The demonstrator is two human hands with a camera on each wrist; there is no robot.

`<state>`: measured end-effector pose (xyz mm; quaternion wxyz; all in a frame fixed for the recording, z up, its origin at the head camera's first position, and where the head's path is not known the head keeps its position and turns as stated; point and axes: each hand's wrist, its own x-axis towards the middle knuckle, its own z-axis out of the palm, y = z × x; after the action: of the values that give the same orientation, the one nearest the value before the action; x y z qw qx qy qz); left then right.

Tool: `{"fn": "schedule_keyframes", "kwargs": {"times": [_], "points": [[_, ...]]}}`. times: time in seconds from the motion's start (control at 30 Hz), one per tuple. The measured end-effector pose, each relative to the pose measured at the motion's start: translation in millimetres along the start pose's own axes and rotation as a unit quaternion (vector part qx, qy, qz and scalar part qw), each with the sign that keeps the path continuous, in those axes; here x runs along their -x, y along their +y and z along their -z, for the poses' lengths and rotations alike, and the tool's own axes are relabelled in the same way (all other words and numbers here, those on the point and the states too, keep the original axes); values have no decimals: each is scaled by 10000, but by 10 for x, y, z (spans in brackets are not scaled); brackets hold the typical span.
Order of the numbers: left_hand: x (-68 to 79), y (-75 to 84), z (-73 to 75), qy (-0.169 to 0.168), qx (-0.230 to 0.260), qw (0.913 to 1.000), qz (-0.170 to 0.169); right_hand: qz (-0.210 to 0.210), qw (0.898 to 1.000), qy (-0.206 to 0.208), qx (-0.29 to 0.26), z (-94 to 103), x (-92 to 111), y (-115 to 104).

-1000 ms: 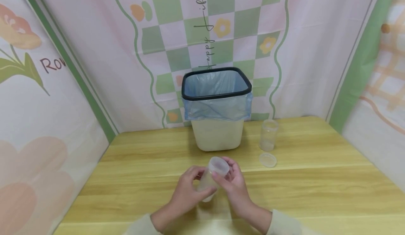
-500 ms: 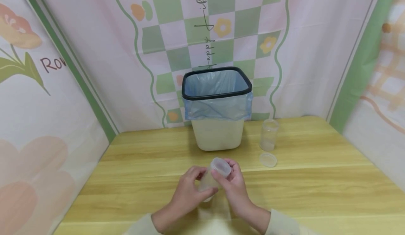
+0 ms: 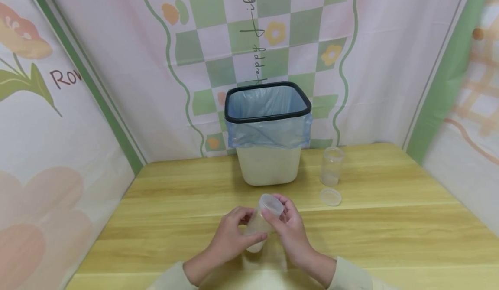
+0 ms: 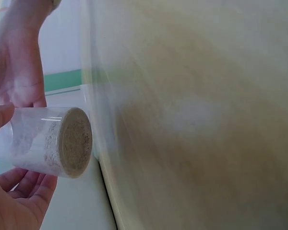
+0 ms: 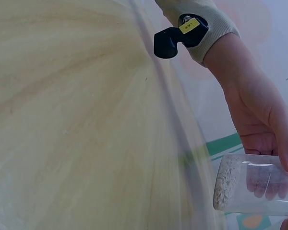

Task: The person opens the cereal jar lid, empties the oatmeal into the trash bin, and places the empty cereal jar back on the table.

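Note:
A clear plastic jar (image 3: 258,224) with a translucent lid (image 3: 271,204) on top is held between both hands close over the table, its top tilted away and to the right. My left hand (image 3: 228,236) grips the jar's body, thumb in front and fingers behind. Around the lid, the right hand (image 3: 293,233) curls with its thumb at the near side of the rim. Pale, flaky material gathers at the jar's base (image 4: 76,143) in the left wrist view. The right wrist view shows the same flakes inside the jar (image 5: 254,184), its lid end out of frame.
A cream bin (image 3: 269,164) with a dark rim and blue liner stands at the back. Right of it is a second clear jar (image 3: 331,168), uncovered, with a loose round lid (image 3: 330,197) in front. Printed curtains (image 3: 308,4) enclose the wooden table (image 3: 163,203).
The jar shifts slightly right, then back, and its base now sits a little lower in the head view. Both hands keep their hold; the bin, second jar and loose lid stay put.

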<state>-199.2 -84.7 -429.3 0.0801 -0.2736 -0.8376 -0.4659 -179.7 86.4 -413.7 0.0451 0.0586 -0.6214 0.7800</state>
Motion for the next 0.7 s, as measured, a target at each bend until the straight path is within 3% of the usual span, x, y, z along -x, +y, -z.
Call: {"fn": "schedule_keyframes", "kwargs": {"times": [0.7], "points": [[14, 10, 72, -94, 61, 9994, 318, 326, 9989, -73, 344, 239, -93, -64]]}}
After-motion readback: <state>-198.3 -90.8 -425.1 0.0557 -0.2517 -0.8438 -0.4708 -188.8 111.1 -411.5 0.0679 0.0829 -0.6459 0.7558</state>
